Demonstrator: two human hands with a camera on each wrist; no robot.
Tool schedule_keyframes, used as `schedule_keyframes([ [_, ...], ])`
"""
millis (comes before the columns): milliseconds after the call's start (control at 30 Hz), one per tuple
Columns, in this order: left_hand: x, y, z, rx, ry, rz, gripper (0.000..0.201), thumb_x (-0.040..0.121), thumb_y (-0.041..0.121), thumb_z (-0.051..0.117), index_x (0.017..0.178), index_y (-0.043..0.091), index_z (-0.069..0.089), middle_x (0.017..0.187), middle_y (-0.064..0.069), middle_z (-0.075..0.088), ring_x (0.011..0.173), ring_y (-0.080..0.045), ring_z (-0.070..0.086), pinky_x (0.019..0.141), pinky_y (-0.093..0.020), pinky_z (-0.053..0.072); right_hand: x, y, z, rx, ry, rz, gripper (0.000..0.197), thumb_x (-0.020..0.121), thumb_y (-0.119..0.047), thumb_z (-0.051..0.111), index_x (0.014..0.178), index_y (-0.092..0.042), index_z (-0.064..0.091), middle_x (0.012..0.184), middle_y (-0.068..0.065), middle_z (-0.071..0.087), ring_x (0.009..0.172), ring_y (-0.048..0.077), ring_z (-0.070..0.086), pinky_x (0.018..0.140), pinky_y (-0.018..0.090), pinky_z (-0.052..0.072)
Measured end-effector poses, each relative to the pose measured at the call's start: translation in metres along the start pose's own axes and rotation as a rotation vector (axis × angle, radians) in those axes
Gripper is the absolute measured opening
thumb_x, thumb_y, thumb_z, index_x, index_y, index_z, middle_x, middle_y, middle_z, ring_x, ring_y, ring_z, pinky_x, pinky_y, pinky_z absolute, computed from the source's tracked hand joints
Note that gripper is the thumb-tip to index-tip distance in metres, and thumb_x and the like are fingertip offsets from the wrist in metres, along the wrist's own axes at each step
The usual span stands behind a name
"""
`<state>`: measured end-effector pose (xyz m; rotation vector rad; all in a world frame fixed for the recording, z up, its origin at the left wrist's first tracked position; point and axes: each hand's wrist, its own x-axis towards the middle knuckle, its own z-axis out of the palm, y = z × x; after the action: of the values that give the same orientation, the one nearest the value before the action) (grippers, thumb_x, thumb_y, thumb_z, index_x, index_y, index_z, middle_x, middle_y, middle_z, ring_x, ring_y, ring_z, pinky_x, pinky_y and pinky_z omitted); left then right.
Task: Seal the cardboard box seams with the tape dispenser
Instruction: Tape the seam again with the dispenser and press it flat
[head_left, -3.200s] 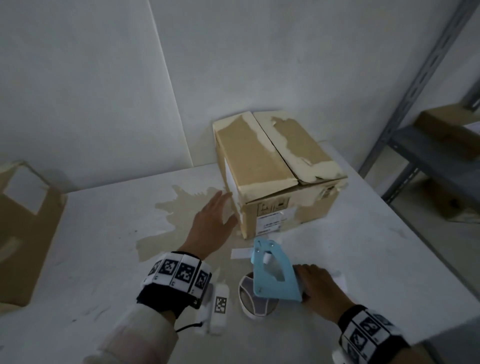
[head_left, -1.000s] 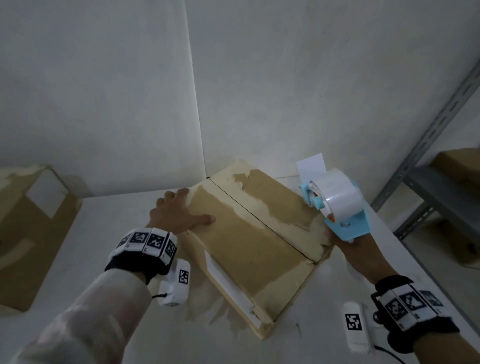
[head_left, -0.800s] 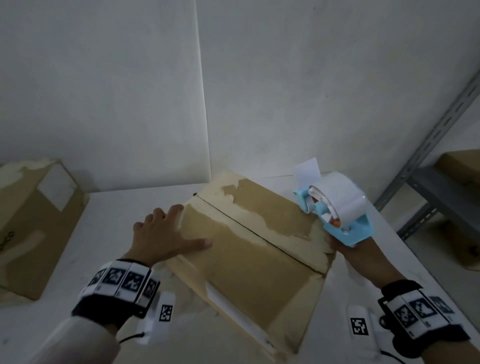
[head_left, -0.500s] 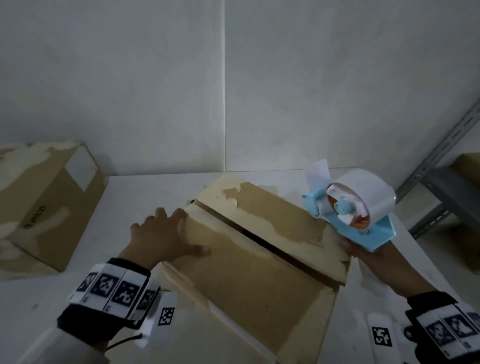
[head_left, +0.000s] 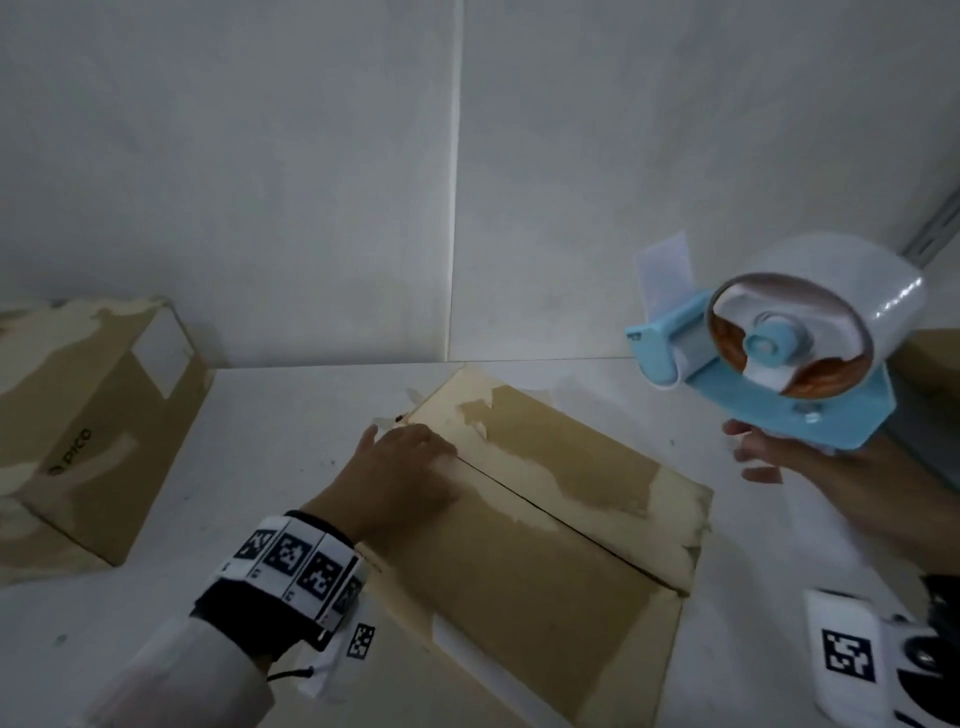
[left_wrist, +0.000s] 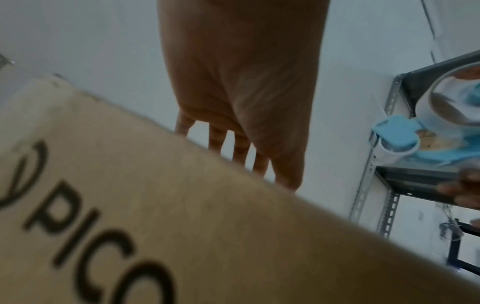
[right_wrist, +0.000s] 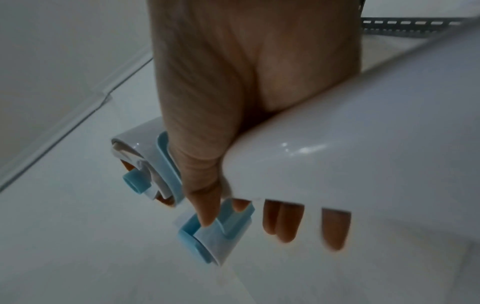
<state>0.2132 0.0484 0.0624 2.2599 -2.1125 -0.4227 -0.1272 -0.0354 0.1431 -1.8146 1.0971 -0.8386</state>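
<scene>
The cardboard box (head_left: 545, 551) lies on the white table with both top flaps down and a dark seam (head_left: 540, 509) running diagonally between them. My left hand (head_left: 400, 467) lies flat on the near flap, fingers straight, fingertips near the seam's far end; in the left wrist view the left hand (left_wrist: 241, 82) reaches over the printed side of the box (left_wrist: 182, 226). My right hand (head_left: 763, 457) grips the handle of the blue tape dispenser (head_left: 769, 364), held in the air to the right of the box, a loose tape tab (head_left: 665, 270) sticking up. In the right wrist view the fingers (right_wrist: 285, 222) curl round the dispenser (right_wrist: 226, 224).
A second cardboard box (head_left: 88, 415) stands at the table's left. White wall panels close off the back. A grey metal shelf upright (head_left: 935, 218) rises at the right, also visible as a shelf frame (left_wrist: 389, 185). Bare table (head_left: 291, 415) lies between the two boxes.
The right hand lifted the dispenser off the table and raised it beside the box. The left hand went from the box's side onto the top flap and slid toward the seam's far end.
</scene>
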Motion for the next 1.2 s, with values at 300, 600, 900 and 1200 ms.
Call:
schedule_keyframes([
  [300,0.011,-0.008,-0.009,-0.092,0.072,0.116,0.034,0.088,0.040,0.053,0.118,0.026,0.058,0.121,0.001,0.051,0.114,-0.017,0.046,0.092,-0.025,0.036,0.027,-0.035,0.048,0.233,-0.257,0.097,0.075,0.024,-0.064,0.082,0.075,-0.011,0.067,0.056,0.002,0.058,0.045,0.014,0.051,0.046,0.023,0.048],
  [600,0.020,-0.007,-0.049,-0.603,0.349,0.133,0.019,0.092,0.015,0.043,0.077,0.014,0.055,0.070,0.006,0.053,0.066,-0.013,0.052,0.065,-0.027,0.042,0.056,-0.050,0.080,0.255,-0.335,0.132,0.075,0.026,-0.060,0.084,0.076,-0.006,0.066,0.055,0.005,0.056,0.045,0.014,0.050,0.046,0.023,0.047],
  [900,0.028,0.005,-0.078,-1.149,0.027,0.068,0.047,0.097,0.044,0.021,0.080,0.020,0.058,0.079,0.005,0.065,0.068,-0.008,0.062,0.062,-0.020,0.049,0.072,-0.057,0.098,0.351,-0.392,0.160,0.062,0.027,-0.053,0.087,0.069,-0.011,0.071,0.051,0.005,0.056,0.043,0.014,0.051,0.043,0.022,0.046],
  [1200,0.035,-0.006,-0.082,-1.414,-0.122,-0.064,0.017,0.093,0.017,0.049,0.093,0.006,0.061,0.072,0.001,0.064,0.060,-0.004,0.065,0.055,-0.015,0.052,0.073,-0.051,0.111,0.249,-0.381,0.114,0.024,0.070,-0.010,0.063,0.084,0.009,0.058,0.046,0.005,0.053,0.042,0.011,0.050,0.044,0.018,0.045],
])
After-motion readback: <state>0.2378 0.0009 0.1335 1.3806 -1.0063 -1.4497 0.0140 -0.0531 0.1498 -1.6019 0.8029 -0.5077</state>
